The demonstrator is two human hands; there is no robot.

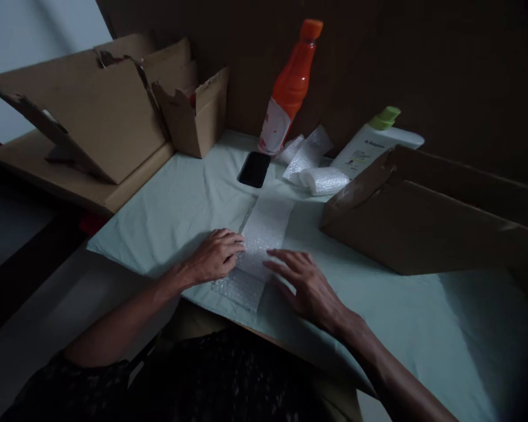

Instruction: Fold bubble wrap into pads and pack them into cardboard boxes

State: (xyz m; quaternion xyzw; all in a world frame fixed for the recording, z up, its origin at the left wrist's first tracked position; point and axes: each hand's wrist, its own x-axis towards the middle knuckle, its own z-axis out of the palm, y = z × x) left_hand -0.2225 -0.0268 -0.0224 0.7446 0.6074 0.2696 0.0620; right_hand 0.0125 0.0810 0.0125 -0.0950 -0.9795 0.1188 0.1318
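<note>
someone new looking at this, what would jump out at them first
Most likely the bright orange bottle, at the back of the pale green cloth, just behind a black phone. Next, the white bottle with a green top, behind the open cardboard box on the right. Nearer, the left hand and right hand are at either side of a bubble wrap strip.

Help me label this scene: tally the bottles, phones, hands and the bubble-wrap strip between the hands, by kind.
Bottles: 2, orange bottle and white bottle
Phone: 1
Hands: 2, left hand and right hand
Bubble-wrap strip between the hands: 1
Total: 6
</note>
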